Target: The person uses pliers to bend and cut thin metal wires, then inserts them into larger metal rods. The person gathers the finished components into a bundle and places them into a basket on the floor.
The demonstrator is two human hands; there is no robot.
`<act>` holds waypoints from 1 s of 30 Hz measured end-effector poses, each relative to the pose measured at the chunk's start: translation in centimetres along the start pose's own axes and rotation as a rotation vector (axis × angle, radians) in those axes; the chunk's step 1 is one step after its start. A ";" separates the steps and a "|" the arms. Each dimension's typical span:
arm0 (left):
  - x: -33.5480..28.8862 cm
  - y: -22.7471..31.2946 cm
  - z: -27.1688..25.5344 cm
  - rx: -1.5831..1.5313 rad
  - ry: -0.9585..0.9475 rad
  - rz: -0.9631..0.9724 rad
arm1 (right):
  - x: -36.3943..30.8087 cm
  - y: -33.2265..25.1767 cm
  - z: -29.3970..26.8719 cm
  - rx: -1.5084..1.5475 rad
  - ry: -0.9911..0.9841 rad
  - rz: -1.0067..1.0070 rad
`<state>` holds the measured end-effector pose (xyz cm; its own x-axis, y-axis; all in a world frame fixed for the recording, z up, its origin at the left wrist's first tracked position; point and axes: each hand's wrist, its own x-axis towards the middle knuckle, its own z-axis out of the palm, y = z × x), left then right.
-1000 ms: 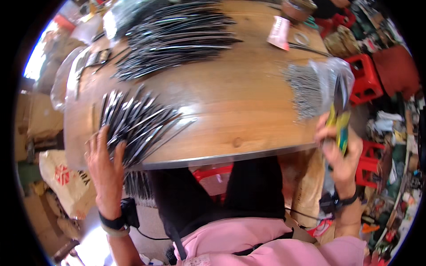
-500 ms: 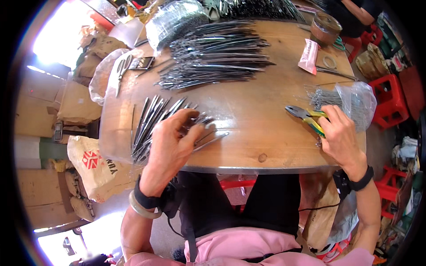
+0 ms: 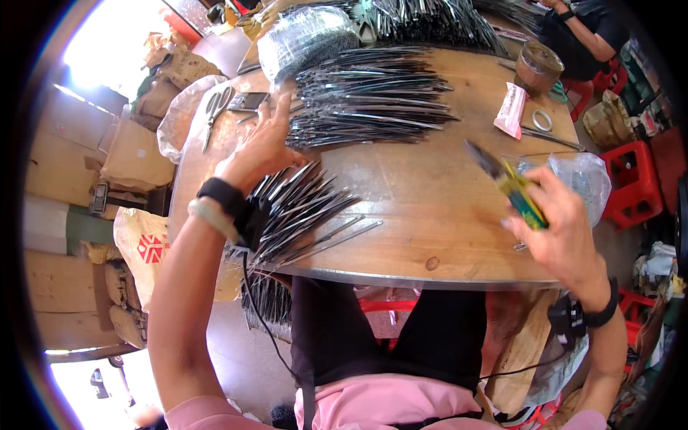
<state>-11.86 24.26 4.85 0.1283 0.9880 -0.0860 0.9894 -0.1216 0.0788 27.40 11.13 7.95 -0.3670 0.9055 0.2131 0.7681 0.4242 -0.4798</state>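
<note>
My right hand (image 3: 562, 233), slightly blurred, holds pliers (image 3: 510, 188) with yellow-green handles over the table's right side. Their dark jaws point away to the far left. My left hand (image 3: 259, 147) is stretched out at the near left corner of a large pile of thin black strips (image 3: 373, 93). Its fingers are spread, and nothing shows between them; whether the fingertips touch the pile I cannot tell. Closer to me, partly under my left wrist, a smaller fanned heap of black and silvery strips (image 3: 308, 215) reaches the table's front edge.
Scissors (image 3: 213, 118) and a small dark box (image 3: 247, 102) lie on the left of the wooden table (image 3: 423, 215). A plastic-wrapped bundle (image 3: 304, 43) stands behind. A pink packet (image 3: 510, 111), tape roll (image 3: 541, 120), brown jar (image 3: 537, 66) and clear bag (image 3: 584, 179) are on the right.
My left hand has left the small heap and moved away from me to the large pile. The pliers have been raised and turned in my right hand. The view has shifted a little.
</note>
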 end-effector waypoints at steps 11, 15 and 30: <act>4.1 -1.5 1.0 -0.120 -0.152 0.188 | 20.6 2.2 7.5 -0.405 0.040 -0.346; 4.4 -1.6 0.8 -0.091 -0.131 0.235 | 22.1 2.2 9.6 -0.355 -0.094 -0.293; 1.5 6.9 1.8 -0.260 -0.139 0.290 | 16.4 6.1 6.2 -0.348 -0.161 -0.401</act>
<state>-4.71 24.76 3.49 0.4246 0.8920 -0.1550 0.8633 -0.3473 0.3662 22.83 28.48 3.24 -0.7210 0.6703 0.1758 0.6695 0.7392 -0.0728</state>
